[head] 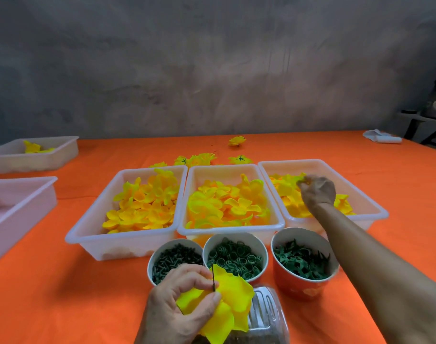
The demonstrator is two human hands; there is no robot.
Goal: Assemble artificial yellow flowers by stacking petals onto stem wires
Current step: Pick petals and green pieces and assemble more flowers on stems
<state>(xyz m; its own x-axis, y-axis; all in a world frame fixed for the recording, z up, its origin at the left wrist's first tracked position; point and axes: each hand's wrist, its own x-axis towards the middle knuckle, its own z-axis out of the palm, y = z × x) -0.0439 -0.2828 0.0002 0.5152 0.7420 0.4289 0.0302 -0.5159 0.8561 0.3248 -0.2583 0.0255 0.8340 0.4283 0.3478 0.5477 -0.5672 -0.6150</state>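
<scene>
A dark stem wire [213, 279], tip up, is pinched with its yellow petals [226, 301] by the left hand [179, 304] fingers [215, 297], presumably kept ready for stacking. A small petal [307, 180] is pinched by the right hand [317, 191] over the right tray [375, 207], well beyond the stem wire across the cups [236, 256] on the counter [63, 294].

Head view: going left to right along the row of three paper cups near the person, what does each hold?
Left cup: short dark green stem pieces → middle cup: green rings → right cup, orange-sided: green leaf-shaped calyx pieces. The left hand, holding a stem wire with yellow petals, partly covers the left cup.
</scene>
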